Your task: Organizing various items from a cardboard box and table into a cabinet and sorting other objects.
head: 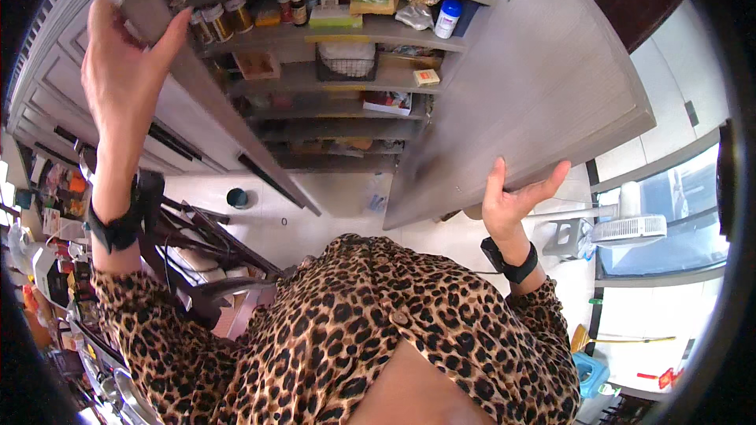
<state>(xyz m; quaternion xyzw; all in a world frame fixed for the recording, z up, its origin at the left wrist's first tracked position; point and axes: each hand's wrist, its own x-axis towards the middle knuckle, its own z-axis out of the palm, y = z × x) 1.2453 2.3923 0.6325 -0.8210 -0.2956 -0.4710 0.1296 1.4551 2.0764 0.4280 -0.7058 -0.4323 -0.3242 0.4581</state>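
Observation:
My left hand (133, 53) is around the upper edge of the left cabinet door (207, 106), thumb on one side and fingers on the other. At the edge of the right cabinet door (531, 82) is my right hand (517, 198), its thumb and a finger spread against the wood. Both doors stand swung out. Between them, the shelves (283, 77) hold brown-capped jars (238, 13), small bottles (298, 6), a white bottle with a blue lid (447, 19), a black wire basket (346, 65) and a small box (426, 77).
A dark-framed chair (207, 236) stands at the left, near a cluttered table. A dark round bin (237, 198) is on the tiled floor. At the right are a white fan (629, 229), a grey stool (564, 238), a broom (626, 340) and a blue plastic container (592, 375).

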